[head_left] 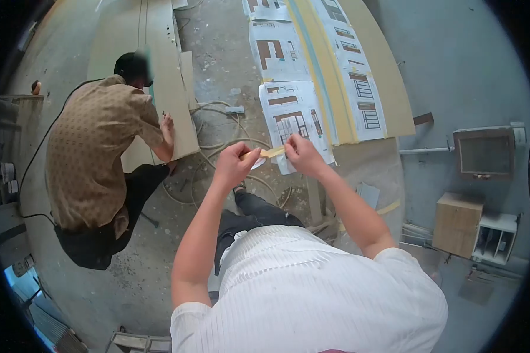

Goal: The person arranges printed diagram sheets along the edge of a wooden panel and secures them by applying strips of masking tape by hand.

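Observation:
My left hand (235, 166) is closed round a roll of masking tape (258, 162), most of it hidden by the fingers. A short yellowish strip of tape (273, 152) stretches from it across to my right hand (304, 155), whose fingers pinch the other end. Both hands are raised in front of my body, near the lower edge of a printed drawing sheet (277, 94). More printed sheets (368, 88) lie on the board (388, 59) ahead, with yellow and bluish bands running between the two rows.
To the left, another person (94, 153) crouches over a long pale panel (165, 76). A coiled hose (218, 145) lies on the floor between us. On the right are a framed window-like panel (483, 154) and a small wooden cabinet (458, 223).

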A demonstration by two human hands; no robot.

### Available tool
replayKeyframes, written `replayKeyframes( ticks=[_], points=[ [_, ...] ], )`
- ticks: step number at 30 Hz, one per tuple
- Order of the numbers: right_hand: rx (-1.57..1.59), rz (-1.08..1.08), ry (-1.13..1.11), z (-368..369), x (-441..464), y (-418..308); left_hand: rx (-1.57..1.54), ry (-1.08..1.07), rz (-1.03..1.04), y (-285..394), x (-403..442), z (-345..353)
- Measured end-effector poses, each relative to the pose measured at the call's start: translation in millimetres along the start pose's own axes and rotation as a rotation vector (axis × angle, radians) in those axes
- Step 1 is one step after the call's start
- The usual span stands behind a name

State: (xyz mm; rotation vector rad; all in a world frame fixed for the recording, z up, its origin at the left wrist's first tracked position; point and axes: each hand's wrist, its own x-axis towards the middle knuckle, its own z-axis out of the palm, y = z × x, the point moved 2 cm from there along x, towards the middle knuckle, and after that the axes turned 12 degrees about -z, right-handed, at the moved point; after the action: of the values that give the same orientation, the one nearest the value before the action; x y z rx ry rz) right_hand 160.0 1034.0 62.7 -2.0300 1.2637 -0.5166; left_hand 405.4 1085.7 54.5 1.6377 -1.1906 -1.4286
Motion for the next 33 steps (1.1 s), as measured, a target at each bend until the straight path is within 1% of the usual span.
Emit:
replayKeyframes(
  ticks=[2,5,9,11,12,14,15,17,18,19,20,21,22,23,24,25,26,27,28,30,31,32,33],
  points=[
    [0.023,0.099,-0.062,7.0,1.2,4.5,-0.073,-0.020,-0.112,-11.9,3.7,4.2],
    [-0.020,0.087,-0.067,12.1,6.5,8.4,-0.015,-0.013,-0.131,-26.1,10.4,9.7],
    [-0.125,0.068,-0.029,18.9,11.3,8.2,0.056,-0.049,-0.184,-24.2,18.8,15.5],
    [-0.115,0.116,-0.055,17.4,13.7,4.0,0.192,-0.026,-0.168,-18.6,22.9,17.0],
    [-0.101,0.157,-0.069,16.1,16.2,1.1,0.187,-0.030,-0.167,-18.7,24.6,17.6],
    [-0.106,0.143,-0.058,18.0,17.0,4.4,0.290,-0.008,-0.059,-15.4,28.6,15.3],
    [-0.102,0.127,-0.051,18.2,17.1,2.5,0.295,-0.021,-0.045,-18.0,31.8,15.8],
    [-0.100,0.131,-0.039,17.4,16.5,0.0,0.106,-0.053,-0.149,-29.7,38.8,18.4],
    [-0.094,0.125,-0.042,17.7,16.5,-3.1,0.112,-0.062,-0.143,-29.0,42.5,18.1],
    [-0.093,0.129,-0.031,18.2,16.4,-6.0,0.092,-0.085,-0.182,-28.9,47.0,17.2],
    [-0.040,0.148,-0.048,19.4,17.7,-8.8,0.073,-0.107,-0.219,-27.9,53.1,15.8],
    [0.013,0.167,-0.066,19.2,19.1,-13.6,0.081,-0.114,-0.209,-19.2,58.2,13.9],
    [0.012,0.169,-0.051,17.0,20.2,-18.2,0.098,-0.157,-0.314,-12.1,64.1,14.3],
    [-0.036,0.105,-0.054,14.2,21.8,-24.4,0.115,-0.200,-0.418,-4.7,70.0,15.2],
    [-0.086,0.044,-0.057,10.1,22.7,-29.9,0.122,-0.209,-0.407,2.7,75.6,17.1],
    [-0.089,0.050,-0.043,5.1,22.9,-31.0,0.211,-0.260,-0.443,8.5,80.1,20.4],
    [-0.159,-0.046,-0.034,-1.5,25.2,-32.5,0.300,-0.310,-0.476,14.4,85.6,23.7],
    [-0.230,-0.142,-0.027,-7.4,27.0,-33.0,0.307,-0.316,-0.465,20.9,91.9,26.9],
    [-0.236,-0.138,-0.018,-13.2,28.7,-30.2,0.364,-0.357,-0.497,26.5,97.8,31.1],
    [-0.387,-0.173,0.008,-22.8,28.8,-25.2,0.424,-0.400,-0.524,26.2,108.6,38.7],
    [-0.390,-0.172,0.013,-25.1,27.2,-21.3,0.421,-0.412,-0.462,19.2,116.7,43.1],
    [-0.366,-0.128,0.022,-26.6,26.2,-14.8,0.420,-0.424,-0.401,12.2,123.6,47.0],
    [-0.339,-0.081,0.031,-27.9,25.7,-8.8,0.426,-0.424,-0.399,16.4,124.3,47.9]
  ],
)
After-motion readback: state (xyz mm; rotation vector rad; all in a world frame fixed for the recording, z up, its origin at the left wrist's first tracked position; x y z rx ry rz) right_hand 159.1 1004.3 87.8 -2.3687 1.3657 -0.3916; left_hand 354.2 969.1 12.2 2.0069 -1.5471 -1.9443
